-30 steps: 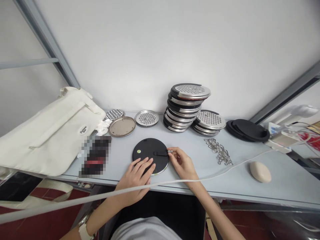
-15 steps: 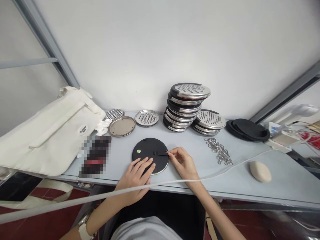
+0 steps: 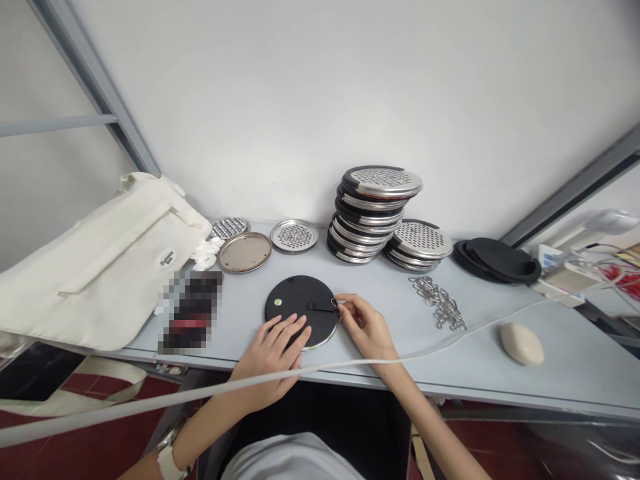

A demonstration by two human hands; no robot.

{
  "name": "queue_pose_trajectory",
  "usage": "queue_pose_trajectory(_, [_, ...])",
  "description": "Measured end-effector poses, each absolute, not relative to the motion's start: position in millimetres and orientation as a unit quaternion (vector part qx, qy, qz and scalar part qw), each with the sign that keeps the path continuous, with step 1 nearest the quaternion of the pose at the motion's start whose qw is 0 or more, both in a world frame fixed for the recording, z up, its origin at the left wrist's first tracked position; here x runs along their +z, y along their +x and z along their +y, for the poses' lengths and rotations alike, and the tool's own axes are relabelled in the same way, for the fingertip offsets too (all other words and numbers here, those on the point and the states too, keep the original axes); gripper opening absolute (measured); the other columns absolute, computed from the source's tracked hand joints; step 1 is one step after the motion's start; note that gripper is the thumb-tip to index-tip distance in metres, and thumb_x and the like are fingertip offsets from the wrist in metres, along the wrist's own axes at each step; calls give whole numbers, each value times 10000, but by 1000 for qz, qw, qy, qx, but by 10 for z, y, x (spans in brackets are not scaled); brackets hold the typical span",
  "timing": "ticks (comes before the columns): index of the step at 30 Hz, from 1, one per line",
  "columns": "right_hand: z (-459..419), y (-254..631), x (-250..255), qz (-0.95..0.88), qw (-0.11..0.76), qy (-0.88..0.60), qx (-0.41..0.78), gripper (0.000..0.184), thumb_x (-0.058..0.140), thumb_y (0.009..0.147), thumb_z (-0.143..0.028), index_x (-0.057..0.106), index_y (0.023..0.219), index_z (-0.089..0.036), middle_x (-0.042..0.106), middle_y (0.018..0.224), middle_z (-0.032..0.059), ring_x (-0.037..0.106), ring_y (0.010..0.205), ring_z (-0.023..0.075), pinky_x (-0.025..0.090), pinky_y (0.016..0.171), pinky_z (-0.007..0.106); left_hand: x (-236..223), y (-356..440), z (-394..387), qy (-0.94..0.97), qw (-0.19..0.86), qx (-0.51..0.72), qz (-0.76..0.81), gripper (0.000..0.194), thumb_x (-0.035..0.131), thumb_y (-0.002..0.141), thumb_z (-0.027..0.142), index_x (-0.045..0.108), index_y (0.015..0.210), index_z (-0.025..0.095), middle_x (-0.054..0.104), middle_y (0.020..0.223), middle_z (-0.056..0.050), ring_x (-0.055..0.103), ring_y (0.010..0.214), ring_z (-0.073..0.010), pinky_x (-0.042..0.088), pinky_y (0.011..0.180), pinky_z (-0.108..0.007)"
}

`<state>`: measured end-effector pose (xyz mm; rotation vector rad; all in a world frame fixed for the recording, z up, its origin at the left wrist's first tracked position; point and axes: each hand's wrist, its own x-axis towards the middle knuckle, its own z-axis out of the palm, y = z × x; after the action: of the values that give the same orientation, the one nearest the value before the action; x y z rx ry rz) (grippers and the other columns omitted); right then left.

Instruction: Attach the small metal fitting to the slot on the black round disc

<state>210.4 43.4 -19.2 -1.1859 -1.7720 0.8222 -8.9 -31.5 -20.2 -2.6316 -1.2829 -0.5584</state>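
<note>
A black round disc (image 3: 299, 303) lies flat near the table's front edge, with a small black tab near its right rim. My left hand (image 3: 273, 350) rests flat on the disc's near-left part, fingers stretched out. My right hand (image 3: 364, 325) is at the disc's right rim, thumb and forefinger pinched on a small metal ring (image 3: 334, 303) at the end of the tab. A pile of similar metal rings (image 3: 439, 302) lies to the right of that hand.
A tall stack of perforated metal discs with black rims (image 3: 373, 212) and a lower stack (image 3: 420, 245) stand at the back. Loose metal discs (image 3: 294, 236) lie back left by a cream bag (image 3: 100, 263). Black rims (image 3: 497, 260), a beige oval object (image 3: 521, 343) and a white cable (image 3: 210, 392) are nearby.
My right hand's pinch has shifted slightly against the disc's right rim; the small ring now sits at the tab. The left hand and the disc stay put.
</note>
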Motion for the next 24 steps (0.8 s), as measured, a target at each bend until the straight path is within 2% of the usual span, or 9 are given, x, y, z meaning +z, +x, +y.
queue_pose_trajectory(10, [424,2082,-204,-737,384,-462,308,248,481,890,-277,567,1080,-143,522,664,-8,488,570,133,423,556,243,-209,-84,-317,-877,87,-197,-428,481,435,887,196,437,1365,144,470,1379,-103,380,1307,-245,320,1070,-442])
queue_pose_trajectory(24, [422,2080,-178,-734,374,-461,331,221,456,900,-292,524,1057,-153,466,636,-36,454,535,121,399,535,234,-223,-86,-317,-878,80,-196,-428,463,426,891,187,450,1351,135,461,1388,-101,368,1310,-247,307,1071,-445])
